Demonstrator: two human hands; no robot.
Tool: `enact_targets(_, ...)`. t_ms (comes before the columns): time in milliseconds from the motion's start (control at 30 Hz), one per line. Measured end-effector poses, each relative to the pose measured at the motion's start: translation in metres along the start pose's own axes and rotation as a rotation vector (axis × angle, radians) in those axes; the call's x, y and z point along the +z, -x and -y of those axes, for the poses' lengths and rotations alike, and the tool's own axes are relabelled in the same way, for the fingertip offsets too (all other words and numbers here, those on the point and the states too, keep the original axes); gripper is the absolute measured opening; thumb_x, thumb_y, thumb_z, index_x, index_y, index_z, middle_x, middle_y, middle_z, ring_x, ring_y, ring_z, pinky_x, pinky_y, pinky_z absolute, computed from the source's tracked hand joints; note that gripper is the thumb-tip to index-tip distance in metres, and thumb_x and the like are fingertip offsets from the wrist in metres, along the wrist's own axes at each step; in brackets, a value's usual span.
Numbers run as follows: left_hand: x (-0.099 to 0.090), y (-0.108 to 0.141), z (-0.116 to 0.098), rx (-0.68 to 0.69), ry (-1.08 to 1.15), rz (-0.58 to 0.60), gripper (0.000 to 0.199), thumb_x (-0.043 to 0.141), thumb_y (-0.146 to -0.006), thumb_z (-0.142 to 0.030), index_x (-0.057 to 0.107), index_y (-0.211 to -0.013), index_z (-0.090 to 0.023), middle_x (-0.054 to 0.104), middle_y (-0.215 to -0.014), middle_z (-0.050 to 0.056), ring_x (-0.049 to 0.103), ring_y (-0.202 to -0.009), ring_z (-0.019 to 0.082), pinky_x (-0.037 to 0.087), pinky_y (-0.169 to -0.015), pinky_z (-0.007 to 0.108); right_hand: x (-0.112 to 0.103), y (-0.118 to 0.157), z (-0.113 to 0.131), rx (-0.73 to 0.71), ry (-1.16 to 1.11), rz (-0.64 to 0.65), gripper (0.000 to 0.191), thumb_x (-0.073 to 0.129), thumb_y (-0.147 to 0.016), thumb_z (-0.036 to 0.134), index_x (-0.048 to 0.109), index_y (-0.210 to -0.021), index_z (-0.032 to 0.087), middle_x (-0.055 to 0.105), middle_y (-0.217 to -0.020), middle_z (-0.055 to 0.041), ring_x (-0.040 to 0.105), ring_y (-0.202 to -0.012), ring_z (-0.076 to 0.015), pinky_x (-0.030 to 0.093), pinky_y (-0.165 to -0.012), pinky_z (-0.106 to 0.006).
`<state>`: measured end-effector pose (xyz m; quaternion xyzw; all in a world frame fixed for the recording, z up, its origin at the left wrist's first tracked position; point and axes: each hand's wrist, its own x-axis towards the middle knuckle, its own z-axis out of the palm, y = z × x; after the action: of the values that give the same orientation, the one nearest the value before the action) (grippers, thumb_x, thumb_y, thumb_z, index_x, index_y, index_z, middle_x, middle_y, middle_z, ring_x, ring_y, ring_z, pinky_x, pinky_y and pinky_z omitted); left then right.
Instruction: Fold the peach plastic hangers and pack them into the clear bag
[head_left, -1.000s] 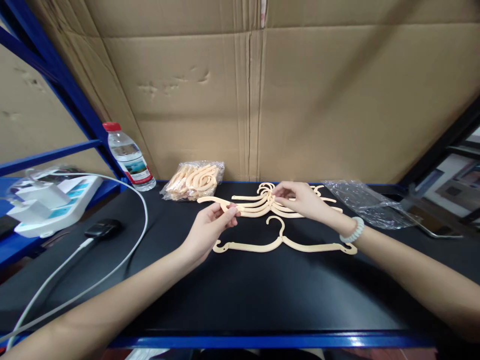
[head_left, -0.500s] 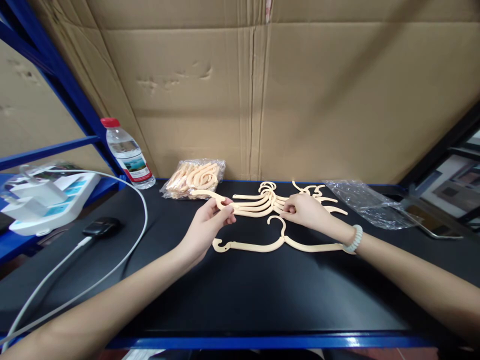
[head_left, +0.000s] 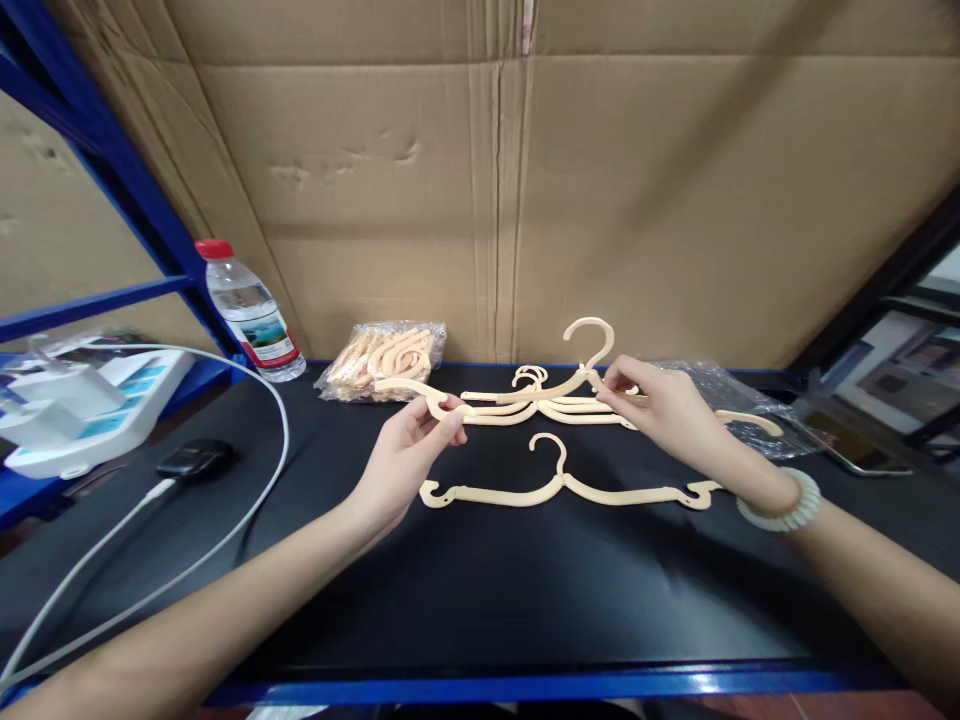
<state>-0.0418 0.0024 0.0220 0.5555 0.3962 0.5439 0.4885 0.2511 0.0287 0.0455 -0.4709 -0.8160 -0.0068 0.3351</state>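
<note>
We see left hand and right hand pinching a curved cream plastic hanger between them; one spread hanger lies nearer, others beyond, and a clear plastic bagful past the left remains packed.

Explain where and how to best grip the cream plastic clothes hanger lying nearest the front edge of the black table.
Probably pinch this hanger at its centre joint, where hook and arms meet, coming from above on the front side. It lies flat, slim arms spread sideways, hook pointing rearward, so a central grip should balance it.
</note>
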Motion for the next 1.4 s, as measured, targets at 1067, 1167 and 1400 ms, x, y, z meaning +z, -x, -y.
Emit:
enact_targets(1067,0.007,0.009,0.006,-0.182,0.309,0.322,0.014,0.067,-0.083,-0.024,0.055,-0.086,-0.016,0.058,-0.095,0.004,0.062,-0.077,0.017,0.048,-0.078,0.033,0.0,0.031,0.031,0.078,-0.437,-0.132,0.01,0.056,-0.092,0.024,0.061,-0.085,0.021,0.063,-0.076,0.0004,0.059,-0.062,-0.0104,0.05,-0.058,-0.02)
enact_targets(1167,0.007,0.01,0.002,-0.192,0.359,0.38,0.013,0.065,-0.084,-0.023,0.055,-0.086,-0.016,0.06,-0.095,0.005,0.064,-0.079,0.019,0.049,-0.08,0.035,-0.002,0.032,0.035,0.066,-0.433,-0.159,0.012,0.057,-0.092,0.022,0.063,-0.081,0.022,0.065,-0.079,0.0006,0.058,-0.06,-0.0089,0.051,-0.058,-0.019)
enact_targets(1400,0.004,0.008,0.002,-0.218,0.425,0.456,0.01,0.064,-0.085,-0.019,0.056,-0.082,-0.015,0.061,-0.087,0.004,0.066,-0.077,0.019,0.049,-0.08,0.035,-0.002,0.034,0.038,0.069,-0.47,-0.18,0.011,0.059,-0.091,0.023,0.064,-0.081,0.022,0.068,-0.08,-0.0001,0.062,-0.061,-0.0099,0.054,-0.059,-0.02)
